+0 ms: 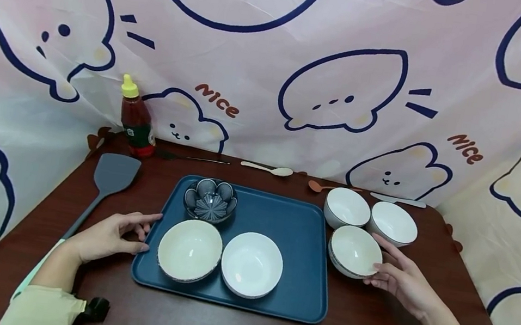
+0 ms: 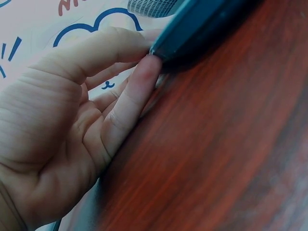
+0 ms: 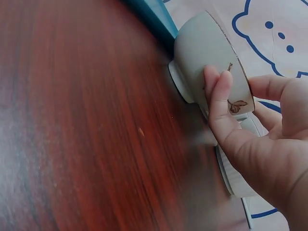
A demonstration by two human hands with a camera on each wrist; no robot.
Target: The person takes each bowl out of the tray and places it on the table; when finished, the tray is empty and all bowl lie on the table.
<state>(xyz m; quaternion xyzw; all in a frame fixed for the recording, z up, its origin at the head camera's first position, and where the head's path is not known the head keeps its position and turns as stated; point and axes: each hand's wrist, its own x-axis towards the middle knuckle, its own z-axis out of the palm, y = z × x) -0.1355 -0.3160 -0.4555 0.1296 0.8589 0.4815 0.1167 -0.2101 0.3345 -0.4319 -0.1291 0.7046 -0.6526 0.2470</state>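
Observation:
My left hand [image 1: 107,236] rests its index finger and thumb against the left edge of the blue tray [image 1: 300,250]; in the left wrist view the thumb tip meets the tray's rim. My right hand [image 1: 400,280] grips the right side of a cream bowl [image 1: 355,250], just right of the tray. That bowl shows a brown leaf pattern on its outside in the right wrist view. On the tray sit a cream bowl [image 1: 190,249], a white bowl [image 1: 252,264] and a dark grey flower-shaped bowl [image 1: 210,206] behind them.
Two white bowls [image 1: 347,207] [image 1: 393,223] stand behind the gripped one. A spatula [image 1: 115,173] lies left of the tray. Along the back are a red sauce bottle [image 1: 137,119], a pale spoon [image 1: 281,171], a brown spoon [image 1: 315,186] and a white knife [image 1: 399,200].

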